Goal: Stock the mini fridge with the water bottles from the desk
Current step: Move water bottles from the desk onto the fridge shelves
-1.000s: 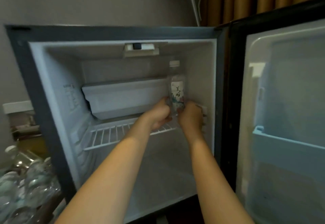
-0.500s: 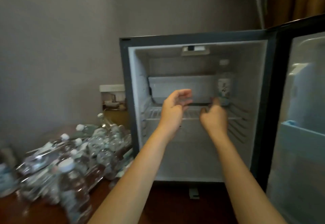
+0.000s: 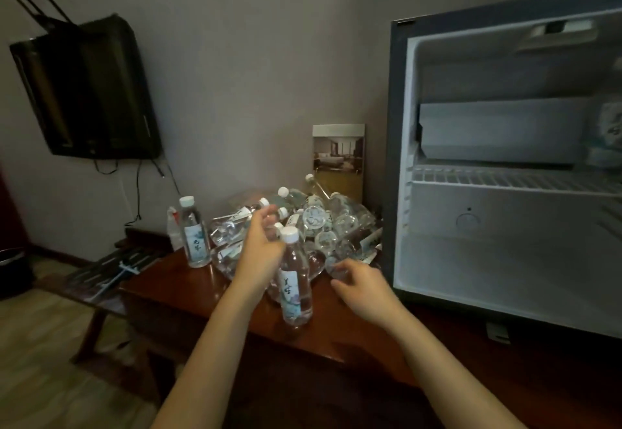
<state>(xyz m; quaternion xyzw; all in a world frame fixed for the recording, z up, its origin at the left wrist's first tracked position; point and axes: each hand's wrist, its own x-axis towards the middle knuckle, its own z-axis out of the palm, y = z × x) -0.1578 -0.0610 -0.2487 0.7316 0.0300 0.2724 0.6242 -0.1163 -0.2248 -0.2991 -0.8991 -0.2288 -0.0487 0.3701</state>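
Both hands out of mini fridge [image 3: 401, 159], back over desk [image 3: 188, 297]. My left hand [image 3: 261, 255] loose, empty, beside upright bottle [image 3: 295, 280]. Right hand [image 3: 361, 285] relaxed, empty, near bottle pile [image 3: 316, 223]. One stocked bottle [image 3: 607, 125] on far-right shelf; judging task barely started.

One head view looks forward and down over the desk's [image 3: 161, 289] near edge, the mini fridge [image 3: 505, 260] close at its right end.
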